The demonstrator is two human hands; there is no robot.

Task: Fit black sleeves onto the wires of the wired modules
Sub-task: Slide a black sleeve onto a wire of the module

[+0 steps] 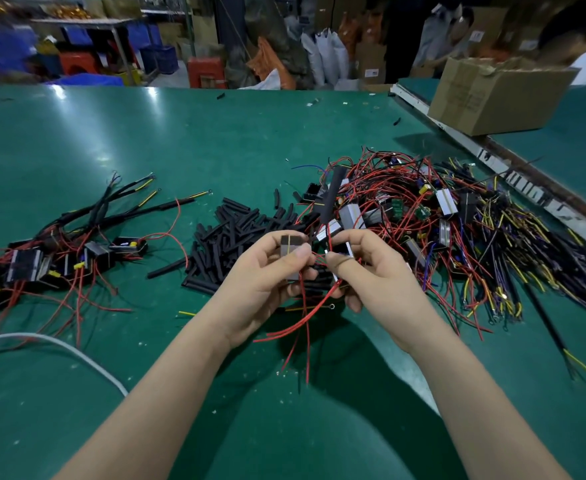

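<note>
My left hand (267,282) grips a small wired module (292,244), grey and black with a yellow stripe, above the green table. My right hand (371,271) pinches that module's red wires (305,320), which hang down between both hands. A long black sleeve (331,199) sticks up behind my hands, rising from the wires near my right fingers. Loose black sleeves (229,237) lie in a heap just beyond my left hand. Unsleeved modules (440,216) with red, yellow and purple wires pile up on the right. Modules with sleeved wires (77,237) lie on the left.
A cardboard box (492,95) stands at the back right beside a metal rail (526,188) dividing two tables. A white cable (59,344) curves across the near left. A person in white sits at the far right, with crates and bags behind the table (146,133).
</note>
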